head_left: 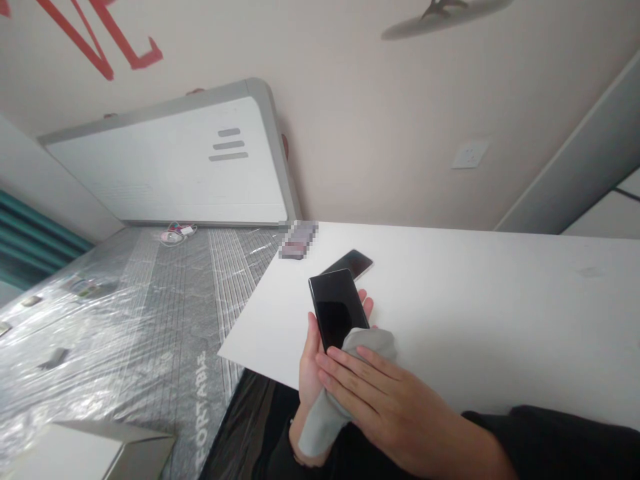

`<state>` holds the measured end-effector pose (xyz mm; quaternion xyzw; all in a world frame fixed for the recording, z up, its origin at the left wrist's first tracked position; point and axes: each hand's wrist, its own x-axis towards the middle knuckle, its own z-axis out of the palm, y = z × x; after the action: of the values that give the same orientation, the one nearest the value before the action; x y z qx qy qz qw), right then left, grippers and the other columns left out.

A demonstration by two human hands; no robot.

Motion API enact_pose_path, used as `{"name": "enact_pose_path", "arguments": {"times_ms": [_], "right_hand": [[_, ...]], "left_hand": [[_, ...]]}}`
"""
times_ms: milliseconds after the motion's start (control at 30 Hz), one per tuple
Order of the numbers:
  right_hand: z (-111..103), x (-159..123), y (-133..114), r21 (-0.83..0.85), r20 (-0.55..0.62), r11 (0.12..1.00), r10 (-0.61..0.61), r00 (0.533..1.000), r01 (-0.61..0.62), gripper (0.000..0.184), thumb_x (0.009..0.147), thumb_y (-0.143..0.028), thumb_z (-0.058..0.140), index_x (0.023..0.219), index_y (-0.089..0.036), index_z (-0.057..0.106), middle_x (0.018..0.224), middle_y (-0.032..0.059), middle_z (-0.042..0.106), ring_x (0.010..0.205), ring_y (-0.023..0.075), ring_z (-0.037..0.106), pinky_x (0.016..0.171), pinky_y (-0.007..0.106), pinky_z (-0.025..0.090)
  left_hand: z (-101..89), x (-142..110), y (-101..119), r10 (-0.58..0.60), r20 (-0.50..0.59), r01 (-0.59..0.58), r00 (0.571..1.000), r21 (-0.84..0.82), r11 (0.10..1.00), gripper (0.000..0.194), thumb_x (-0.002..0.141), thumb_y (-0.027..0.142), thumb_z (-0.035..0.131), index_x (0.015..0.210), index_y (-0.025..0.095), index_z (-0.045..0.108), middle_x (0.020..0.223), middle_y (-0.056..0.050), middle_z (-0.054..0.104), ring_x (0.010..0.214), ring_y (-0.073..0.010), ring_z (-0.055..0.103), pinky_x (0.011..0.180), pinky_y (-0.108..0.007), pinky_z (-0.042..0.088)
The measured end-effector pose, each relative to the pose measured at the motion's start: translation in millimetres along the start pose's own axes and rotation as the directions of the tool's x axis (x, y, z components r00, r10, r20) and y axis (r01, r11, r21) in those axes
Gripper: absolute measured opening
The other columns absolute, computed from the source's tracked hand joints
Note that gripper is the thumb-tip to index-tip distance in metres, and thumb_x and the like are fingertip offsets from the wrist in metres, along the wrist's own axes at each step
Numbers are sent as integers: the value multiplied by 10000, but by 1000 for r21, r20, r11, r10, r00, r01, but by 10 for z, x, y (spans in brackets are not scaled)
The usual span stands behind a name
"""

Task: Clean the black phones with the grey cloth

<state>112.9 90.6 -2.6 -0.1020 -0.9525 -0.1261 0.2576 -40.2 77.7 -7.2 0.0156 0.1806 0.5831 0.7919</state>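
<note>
My left hand (311,373) holds a black smartphone (335,310) upright, with its dark screen facing me and its fingertips showing past the phone's right edge. My right hand (375,407) comes in from the lower right and presses a grey cloth (367,345) against the phone's lower end. The cloth hangs down across my left palm and hides the bottom of the phone. A second black smartphone (353,263) lies on the white table (475,313), just beyond the held phone. A pixelated, blurred object (297,240) sits at the table's far corner.
The white table's left edge runs beside a plastic-wrapped mattress (165,320), which has small items lying on it. A white panel (170,163) leans against the wall behind, near a wall socket (470,155). A pale flat box (100,453) sits at the lower left.
</note>
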Motion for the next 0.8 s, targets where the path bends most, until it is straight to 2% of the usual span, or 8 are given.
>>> {"name": "enact_pose_path", "arguments": {"times_ms": [100,200,367,500,600,700,800], "right_hand": [[-23,17,6,-11,-20,1000,-20,1000,19,497,1078,-152,272,1501,-96,526,1570,27,536,1451,166,470,1171,319,412],[-62,36,19,-6,-29,999,-33,999,32,504,1074,-157,257,1444,-102,595,1523,32,588,1420,165,505,1147,308,441],[-61,23,8,8,-1,999,-35,999,35,502,1060,-163,285,1457,-84,581,1535,53,575,1429,180,495,1161,311,437],[-21,0,-22,5,24,1000,-21,999,21,495,1071,-199,329,1508,-52,510,1581,91,519,1468,202,449,1215,333,371],[-10,-3,-47,9,25,1000,23,999,-24,488,1094,-272,361,1515,-68,504,1593,76,507,1485,198,425,1226,326,360],[-12,-6,-67,15,9,998,66,998,-66,481,1096,-321,395,1495,-93,539,1578,49,529,1478,199,434,1205,318,403],[-13,-15,-72,10,23,998,58,998,-59,484,1097,-313,389,1501,-86,527,1589,57,514,1491,203,415,1215,327,389]], "left_hand": [[-63,-20,29,-54,8,55,998,-33,998,741,959,649,549,1541,196,484,1262,-150,746,1000,-210,763,877,-257,592],[-66,-36,38,-107,8,107,994,-67,992,810,945,659,576,1563,155,437,1190,-148,770,951,-177,768,854,-206,580],[80,-72,45,-134,-8,131,991,-124,984,799,1022,668,363,1597,114,354,1238,-144,761,969,-152,767,929,-200,559],[103,-43,62,-152,-3,151,988,-85,985,793,1038,668,277,1511,64,477,1171,-170,780,971,-176,776,948,-231,563],[71,-8,82,-160,23,161,987,-52,986,770,1046,650,282,1439,44,550,1149,-167,785,991,-176,771,984,-237,542],[77,-7,90,-147,41,149,988,-36,988,750,1040,652,327,1449,63,547,1165,-147,783,1033,-169,757,1024,-229,507],[143,-31,76,-139,-21,138,990,-43,990,792,1037,677,282,1510,74,480,1186,-140,779,1014,-163,759,1011,-228,508]]}}
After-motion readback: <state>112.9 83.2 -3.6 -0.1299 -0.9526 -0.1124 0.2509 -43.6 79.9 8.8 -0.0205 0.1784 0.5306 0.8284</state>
